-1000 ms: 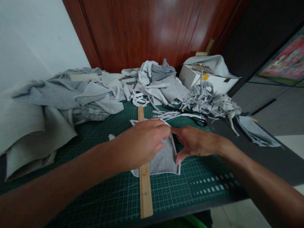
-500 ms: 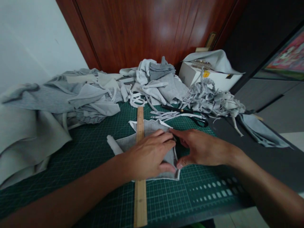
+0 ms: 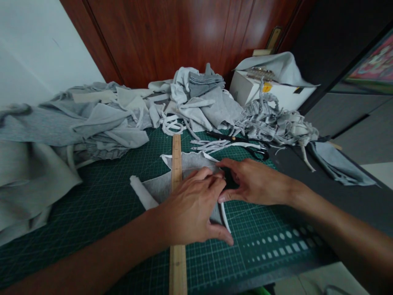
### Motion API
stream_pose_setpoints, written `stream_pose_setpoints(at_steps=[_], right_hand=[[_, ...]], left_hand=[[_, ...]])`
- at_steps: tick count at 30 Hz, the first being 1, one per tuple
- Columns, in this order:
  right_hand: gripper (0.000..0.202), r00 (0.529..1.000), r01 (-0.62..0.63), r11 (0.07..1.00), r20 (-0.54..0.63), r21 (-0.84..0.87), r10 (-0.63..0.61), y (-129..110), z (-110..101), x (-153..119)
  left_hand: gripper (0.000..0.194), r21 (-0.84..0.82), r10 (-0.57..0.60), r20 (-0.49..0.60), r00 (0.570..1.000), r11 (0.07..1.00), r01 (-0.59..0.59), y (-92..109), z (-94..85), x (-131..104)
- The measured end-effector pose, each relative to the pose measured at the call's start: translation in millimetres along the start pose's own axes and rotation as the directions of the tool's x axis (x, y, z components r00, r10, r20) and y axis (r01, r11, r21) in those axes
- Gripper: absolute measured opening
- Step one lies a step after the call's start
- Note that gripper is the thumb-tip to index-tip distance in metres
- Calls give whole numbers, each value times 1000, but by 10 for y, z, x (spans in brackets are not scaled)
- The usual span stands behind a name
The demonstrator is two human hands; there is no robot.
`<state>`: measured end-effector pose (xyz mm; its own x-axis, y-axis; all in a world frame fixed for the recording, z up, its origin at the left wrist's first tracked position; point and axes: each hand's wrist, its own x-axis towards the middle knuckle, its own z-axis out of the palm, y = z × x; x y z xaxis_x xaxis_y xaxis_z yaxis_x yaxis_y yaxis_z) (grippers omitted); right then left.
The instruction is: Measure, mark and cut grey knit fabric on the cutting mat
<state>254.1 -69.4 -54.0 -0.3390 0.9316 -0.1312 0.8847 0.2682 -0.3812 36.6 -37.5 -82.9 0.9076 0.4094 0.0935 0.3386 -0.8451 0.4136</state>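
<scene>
A grey fabric piece (image 3: 159, 184) with white curled edges lies on the green cutting mat (image 3: 215, 262). Across it runs a wooden ruler (image 3: 178, 266), upright in the view. My left hand (image 3: 196, 205) rests over both, fingers bent on the fabric and thumb stretched out past its right edge. At the fabric's upper right edge is my right hand (image 3: 245, 182), its thumb and forefinger curved towards my left fingertips, with dark mat showing between them. Whether the right fingertips pinch the edge is hard to make out; part of the fabric is hidden under my left hand.
Black scissors (image 3: 235, 139) lie beside thin fabric strips (image 3: 211, 145) beyond the hands. Grey fabric heaps (image 3: 104, 119) line the back and left. A white box (image 3: 279, 94) and tangled scraps (image 3: 276, 123) are at the back right.
My right thumb has moved up and left, closer to its forefinger. My left thumb has spread down over the fabric's edge. The fabric's right edge looks bent inward, and the whole view has shifted slightly.
</scene>
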Motion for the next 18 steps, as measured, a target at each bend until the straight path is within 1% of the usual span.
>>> stream_pose_setpoints(at_steps=[3, 5, 7, 8, 9, 11, 12, 13, 14, 17, 18], right_hand=[[70, 1000, -5, 1000, -22, -29, 5, -10, 23, 16], [65, 999, -6, 998, -33, -69, 4, -34, 24, 23], [64, 999, 7, 995, -31, -102, -10, -61, 18, 30], [65, 1000, 13, 994, -25, -112, -16, -72, 13, 34], [65, 1000, 16, 993, -17, -117, -18, -80, 9, 39], [68, 1000, 10, 993, -3, -114, -11, -83, 1, 46], [72, 1000, 1, 995, 2, -104, -1, -77, -2, 48], [77, 1000, -11, 996, 8, -87, 12, -65, -4, 48], [83, 1000, -25, 998, 12, -64, 26, -48, -4, 47], [96, 999, -48, 999, 8, 4, 48, 16, 8, 33], [97, 999, -42, 999, 1, 17, 42, 35, 17, 27]], left_hand=[[72, -55, 45, 49, 998, 998, -43, -22, -106, -4], [54, -82, 47, 89, 995, 996, -40, -26, -173, 1], [35, -93, 27, 105, 994, 996, -17, -18, -199, 16], [30, -91, 8, 101, 995, 996, 1, -11, -194, 26], [32, -88, -15, 90, 996, 996, 23, -5, -181, 36], [48, -82, -49, 59, 997, 995, 54, 7, -147, 52], [55, -80, -47, 50, 998, 995, 51, 9, -136, 55], [58, -79, -35, 48, 998, 996, 38, 8, -132, 55], [55, -79, -20, 56, 998, 997, 25, 4, -136, 52], [30, -68, -10, 87, 996, 998, 16, -30, -170, 36], [32, -66, -15, 89, 996, 998, 20, -43, -177, 32]])
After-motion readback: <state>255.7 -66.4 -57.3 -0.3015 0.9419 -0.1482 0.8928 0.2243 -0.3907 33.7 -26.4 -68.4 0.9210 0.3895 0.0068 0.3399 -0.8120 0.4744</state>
